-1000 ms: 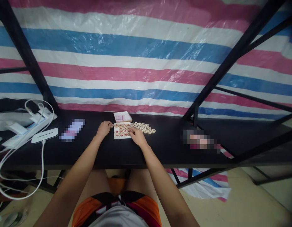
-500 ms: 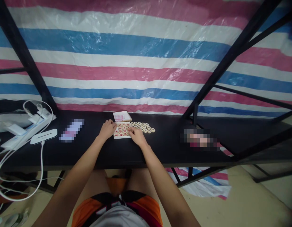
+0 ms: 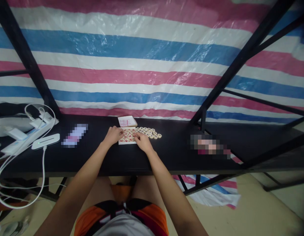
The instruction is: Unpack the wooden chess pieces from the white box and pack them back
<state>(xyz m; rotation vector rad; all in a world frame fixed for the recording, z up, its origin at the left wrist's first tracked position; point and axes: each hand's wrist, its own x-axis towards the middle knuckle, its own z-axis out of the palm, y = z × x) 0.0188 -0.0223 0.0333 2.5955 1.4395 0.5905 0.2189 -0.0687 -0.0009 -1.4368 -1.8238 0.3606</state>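
Note:
A small white box point(image 3: 127, 136) holding round pale game pieces with red marks lies on the black table point(image 3: 97, 157). My left hand point(image 3: 112, 135) rests over the box's left edge, fingers curled on the pieces; what it grips is hidden. At the box's right edge my right hand point(image 3: 142, 141) has its fingers bent down onto the pieces. A cluster of loose round pieces point(image 3: 150, 132) lies just right of the box. The box's lid point(image 3: 127, 121) sits behind it.
A white power strip with plugs and cables point(image 3: 29, 132) and a white flat device point(image 3: 46, 141) lie at the table's left. Black metal frame bars point(image 3: 230, 75) rise on both sides. A striped tarpaulin point(image 3: 142, 65) hangs behind the table.
My left hand has moved right from beside the box onto its left edge. My right hand has stayed at the box's right side.

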